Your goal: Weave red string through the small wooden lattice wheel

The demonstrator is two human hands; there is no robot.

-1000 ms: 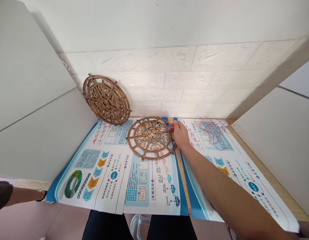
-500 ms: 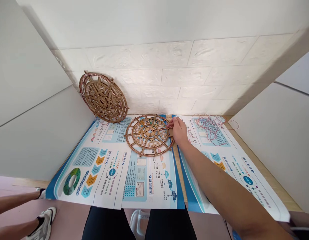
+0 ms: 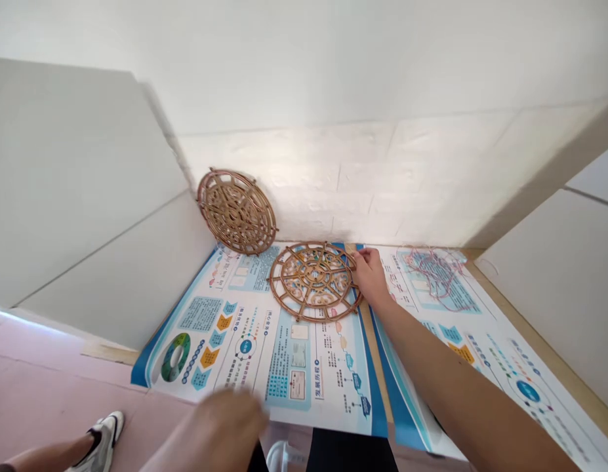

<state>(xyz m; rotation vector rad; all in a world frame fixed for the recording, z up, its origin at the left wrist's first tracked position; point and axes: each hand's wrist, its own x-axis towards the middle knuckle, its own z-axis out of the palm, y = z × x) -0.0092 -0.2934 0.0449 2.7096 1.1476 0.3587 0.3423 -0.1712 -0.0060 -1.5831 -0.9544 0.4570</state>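
A round, brown openwork disc (image 3: 317, 276) with spokes and scroll patterns lies flat on printed poster sheets. My right hand (image 3: 371, 274) is at its upper right rim, fingers closed together on the edge; whether a thread is also between them is too small to tell. My left hand (image 3: 225, 426) is smeared by motion at the lower front, near the posters' front edge, so its fingers cannot be made out. To the right of the disc lies a loose tangle of thin reddish thread (image 3: 436, 270). More discs of the same kind (image 3: 237, 211) lean against the wall at back left.
Poster sheets (image 3: 205, 354) cover the wooden tabletop (image 3: 377, 367). A white brick-patterned wall (image 3: 363, 183) closes off the back; pale panels (image 3: 87, 216) stand on both sides. At lower left a person's shoe (image 3: 100, 442) shows on the pink floor.
My left hand has come into view from below, moving fast. My right hand stays at the disc's right rim. The whole view has shifted, with the scene now lower and further right.
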